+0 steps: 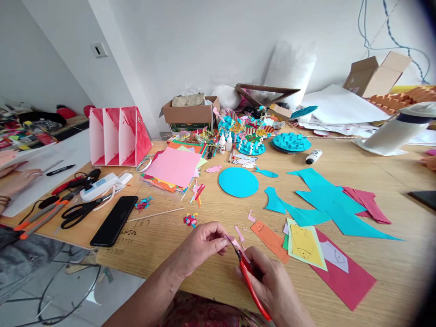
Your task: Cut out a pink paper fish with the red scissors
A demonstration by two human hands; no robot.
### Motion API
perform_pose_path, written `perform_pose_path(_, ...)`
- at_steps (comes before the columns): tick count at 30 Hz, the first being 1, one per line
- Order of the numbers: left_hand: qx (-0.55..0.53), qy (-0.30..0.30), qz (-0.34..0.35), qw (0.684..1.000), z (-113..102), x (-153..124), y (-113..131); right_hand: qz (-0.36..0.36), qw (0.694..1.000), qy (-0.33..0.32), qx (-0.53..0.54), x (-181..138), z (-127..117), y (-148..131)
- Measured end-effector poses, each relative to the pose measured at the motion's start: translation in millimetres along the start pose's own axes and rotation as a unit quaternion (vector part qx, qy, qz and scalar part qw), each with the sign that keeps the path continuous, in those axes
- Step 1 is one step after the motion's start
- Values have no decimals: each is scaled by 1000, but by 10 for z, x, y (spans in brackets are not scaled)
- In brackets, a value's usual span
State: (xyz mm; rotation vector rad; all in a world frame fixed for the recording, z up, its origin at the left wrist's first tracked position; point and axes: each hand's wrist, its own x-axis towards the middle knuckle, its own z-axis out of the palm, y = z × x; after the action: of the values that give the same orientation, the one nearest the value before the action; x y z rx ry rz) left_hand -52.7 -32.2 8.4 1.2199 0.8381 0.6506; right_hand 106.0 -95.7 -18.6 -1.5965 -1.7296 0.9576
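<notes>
My right hand (pixel 269 277) is wrapped round the red handles of a pair of scissors (pixel 250 284), whose blades point up and left. Between finger and thumb of my left hand (pixel 207 243), a small piece of pink paper (pixel 230 238) is pinched at the blade tips. Most of that piece is hidden by the fingers. Pink paper scraps (pixel 240 233) lie just beyond the blades. To the right are an orange paper with a drawn fish (pixel 267 236), a yellow paper with a fish drawing (pixel 302 240) and a dark red sheet (pixel 350 281).
A blue paper circle (pixel 238 182) and blue offcuts (pixel 327 204) lie ahead. Stacked coloured paper (pixel 175 165), a black phone (pixel 115 221) and black scissors (pixel 81 210) are on the left. Another person's hand (pixel 25 177) rests at the far left. Glue bottles (pixel 222 144) stand farther back.
</notes>
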Motion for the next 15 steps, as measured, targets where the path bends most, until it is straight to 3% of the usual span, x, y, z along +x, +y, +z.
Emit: perform_pose_path(15, -12, 36, 7, 999, -25, -7, -48, -6, 1000, 7, -3, 10, 4, -2)
